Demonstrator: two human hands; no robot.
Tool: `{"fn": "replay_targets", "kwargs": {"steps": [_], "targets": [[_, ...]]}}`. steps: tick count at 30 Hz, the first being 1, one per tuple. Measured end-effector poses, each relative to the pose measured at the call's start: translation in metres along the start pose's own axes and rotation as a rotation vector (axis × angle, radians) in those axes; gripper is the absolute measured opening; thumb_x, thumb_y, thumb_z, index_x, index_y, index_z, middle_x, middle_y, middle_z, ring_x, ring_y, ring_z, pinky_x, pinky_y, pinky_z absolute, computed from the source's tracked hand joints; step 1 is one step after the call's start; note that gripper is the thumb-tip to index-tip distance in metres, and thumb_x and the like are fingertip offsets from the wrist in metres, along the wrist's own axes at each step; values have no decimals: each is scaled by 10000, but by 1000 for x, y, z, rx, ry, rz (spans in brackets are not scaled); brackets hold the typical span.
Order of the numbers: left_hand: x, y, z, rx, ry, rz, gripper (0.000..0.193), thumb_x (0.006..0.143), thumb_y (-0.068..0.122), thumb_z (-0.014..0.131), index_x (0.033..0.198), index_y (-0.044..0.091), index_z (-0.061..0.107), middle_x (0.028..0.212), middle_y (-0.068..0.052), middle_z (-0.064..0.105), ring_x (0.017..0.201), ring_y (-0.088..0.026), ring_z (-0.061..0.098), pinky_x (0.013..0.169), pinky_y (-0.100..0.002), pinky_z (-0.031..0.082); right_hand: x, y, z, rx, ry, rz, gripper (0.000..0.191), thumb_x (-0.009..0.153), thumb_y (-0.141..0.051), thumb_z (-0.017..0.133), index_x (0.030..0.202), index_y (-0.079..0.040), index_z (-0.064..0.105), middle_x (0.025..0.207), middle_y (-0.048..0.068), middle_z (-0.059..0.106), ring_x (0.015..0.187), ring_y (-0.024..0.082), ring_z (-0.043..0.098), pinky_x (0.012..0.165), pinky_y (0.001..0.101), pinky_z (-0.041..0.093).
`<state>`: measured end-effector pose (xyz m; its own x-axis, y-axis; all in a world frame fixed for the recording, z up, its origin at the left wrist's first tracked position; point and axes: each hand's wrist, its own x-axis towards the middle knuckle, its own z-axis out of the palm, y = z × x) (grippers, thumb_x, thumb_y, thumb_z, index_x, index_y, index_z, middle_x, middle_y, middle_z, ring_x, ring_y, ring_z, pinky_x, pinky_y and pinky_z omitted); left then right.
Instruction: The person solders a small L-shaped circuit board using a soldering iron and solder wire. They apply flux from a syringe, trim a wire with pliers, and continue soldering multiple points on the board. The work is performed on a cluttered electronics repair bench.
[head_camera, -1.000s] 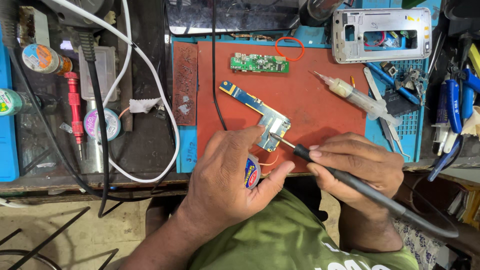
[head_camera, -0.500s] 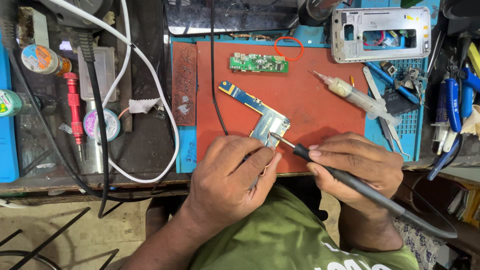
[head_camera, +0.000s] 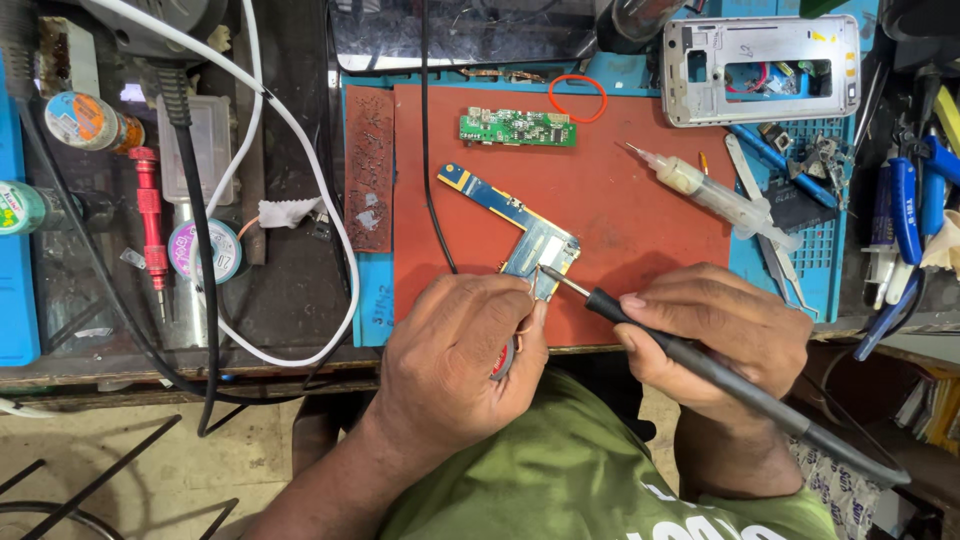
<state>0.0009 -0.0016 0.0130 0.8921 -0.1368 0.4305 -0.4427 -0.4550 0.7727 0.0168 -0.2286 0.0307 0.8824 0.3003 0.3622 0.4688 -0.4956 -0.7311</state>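
Matt red mat (head_camera: 640, 230), glossy blue circuit board (head_camera: 505, 217) with bright metal shield, matt black soldering iron (head_camera: 700, 365).

blue circuit board (head_camera: 512, 225) | long, angled, metal shield at near end | flat on red mat | soldering iron (head_camera: 700, 365) | black, slanted, tip touching board's near end

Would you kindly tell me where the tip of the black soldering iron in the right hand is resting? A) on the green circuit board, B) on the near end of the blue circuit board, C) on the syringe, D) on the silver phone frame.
B: the right hand holds the soldering iron with its tip at the near end of the blue circuit board, beside the left hand.
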Motion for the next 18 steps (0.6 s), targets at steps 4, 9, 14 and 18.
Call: {"fn": "replay_targets", "kwargs": {"steps": [4, 9, 14, 18], "targets": [[0, 0, 0, -14, -3, -12, 180, 885, -6, 762, 1000, 9, 623, 986, -106, 710, 891, -272, 702, 771, -359, 563, -1, 9, 4, 12, 4, -147, 266, 777, -75, 856, 954, 57, 709, 862, 163, 718, 758, 264, 730, 681, 319, 599], [1, 0, 0, -3, -6, -5, 184, 878, -17, 755, 1000, 10, 619, 989, -107, 709, 901, -280, 699, 787, -365, 562, -6, 11, 3, -54, -2, -169, 251, 772, -60, 869, 946, 44, 721, 865, 154, 729, 773, 262, 747, 689, 327, 620], [1, 1, -1, -5, -15, -20, 186, 865, -15, 760, 988, 17, 624, 975, -103, 706, 883, -282, 689, 771, -369, 554, -3, 14, -3, -63, -59, -284, 239, 792, -37, 861, 958, 33, 703, 907, 157, 732, 819, 277, 755, 732, 352, 634], [1, 1, -1, 3, -20, -17, 187, 874, -10, 759, 993, 18, 619, 981, -100, 701, 899, -280, 693, 782, -367, 559, -6, 17, -1, -35, -21, -241, 241, 782, -44, 859, 956, 25, 707, 900, 143, 731, 822, 264, 760, 731, 339, 635]]}}
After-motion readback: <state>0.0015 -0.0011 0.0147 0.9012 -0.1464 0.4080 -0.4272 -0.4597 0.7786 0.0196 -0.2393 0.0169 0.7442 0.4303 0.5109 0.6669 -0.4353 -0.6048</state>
